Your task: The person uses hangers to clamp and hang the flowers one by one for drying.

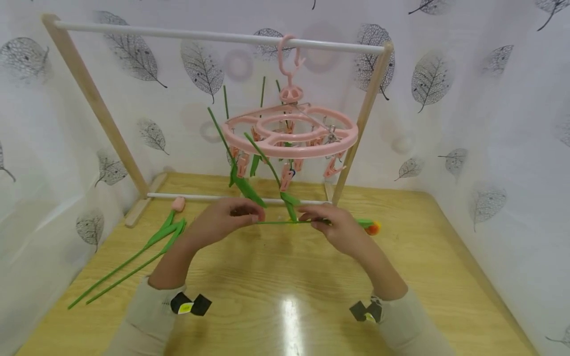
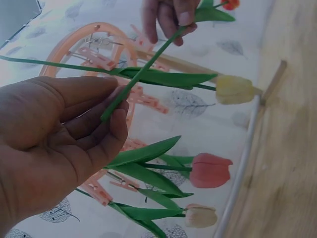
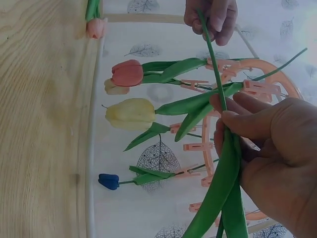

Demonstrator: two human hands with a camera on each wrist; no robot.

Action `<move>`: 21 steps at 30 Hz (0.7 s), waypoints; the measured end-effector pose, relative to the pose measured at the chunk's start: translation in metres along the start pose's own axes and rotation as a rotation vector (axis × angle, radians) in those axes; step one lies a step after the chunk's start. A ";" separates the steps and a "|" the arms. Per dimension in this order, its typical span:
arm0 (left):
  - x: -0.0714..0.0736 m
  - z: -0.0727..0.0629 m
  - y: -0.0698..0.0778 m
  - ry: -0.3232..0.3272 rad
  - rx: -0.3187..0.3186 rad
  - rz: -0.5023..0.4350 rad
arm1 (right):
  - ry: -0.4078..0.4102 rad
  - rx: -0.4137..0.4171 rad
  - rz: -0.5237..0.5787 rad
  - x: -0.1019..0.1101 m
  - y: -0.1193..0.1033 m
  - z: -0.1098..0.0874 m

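My left hand [image 1: 227,217] pinches the bare lower end of an artificial tulip's green stem [image 2: 148,64]. Further along that stem, just by its leaves [image 3: 218,193], the fingers of my right hand [image 1: 336,225] hold it. The tulip lies crosswise before me, its orange-yellow bloom [image 1: 373,228] out to the right. Behind both hands hangs a round pink clip hanger [image 1: 289,151]. Its clips hold several tulips upside down: a yellow one [image 3: 131,114], a red one [image 2: 210,170], a cream one [image 2: 200,216] and a blue one [image 3: 108,181].
The hanger hooks over the white top rail [image 1: 178,33] of a wooden-sided rack [image 1: 95,99]. On the table [image 1: 249,296] at the left lie tulips with long stems, a pink bloom [image 1: 178,204] among them. A leaf-patterned curtain [image 1: 467,123] surrounds the table.
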State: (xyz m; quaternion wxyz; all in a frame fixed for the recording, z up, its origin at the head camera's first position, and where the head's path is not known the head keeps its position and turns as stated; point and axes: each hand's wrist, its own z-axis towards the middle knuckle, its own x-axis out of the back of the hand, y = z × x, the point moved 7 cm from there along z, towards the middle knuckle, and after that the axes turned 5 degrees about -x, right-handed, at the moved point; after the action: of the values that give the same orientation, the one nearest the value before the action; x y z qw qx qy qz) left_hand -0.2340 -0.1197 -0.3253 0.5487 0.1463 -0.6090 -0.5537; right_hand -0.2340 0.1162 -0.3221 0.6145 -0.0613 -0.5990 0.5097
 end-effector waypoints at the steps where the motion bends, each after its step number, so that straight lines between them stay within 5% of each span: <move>1: 0.003 -0.001 0.001 0.021 -0.008 -0.016 | 0.001 -0.001 0.004 0.001 0.000 0.000; 9: 0.029 -0.009 0.004 0.228 0.005 -0.073 | 0.012 -0.030 0.087 0.006 0.002 -0.003; 21: 0.017 -0.005 0.011 0.255 -0.025 -0.219 | 0.047 -0.033 0.243 0.011 -0.007 -0.007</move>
State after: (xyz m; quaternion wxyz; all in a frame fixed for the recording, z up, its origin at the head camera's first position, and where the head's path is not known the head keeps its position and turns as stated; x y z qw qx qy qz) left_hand -0.2310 -0.1318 -0.3090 0.5595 0.2741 -0.5079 -0.5948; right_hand -0.2272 0.1242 -0.3112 0.5610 -0.1554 -0.5808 0.5691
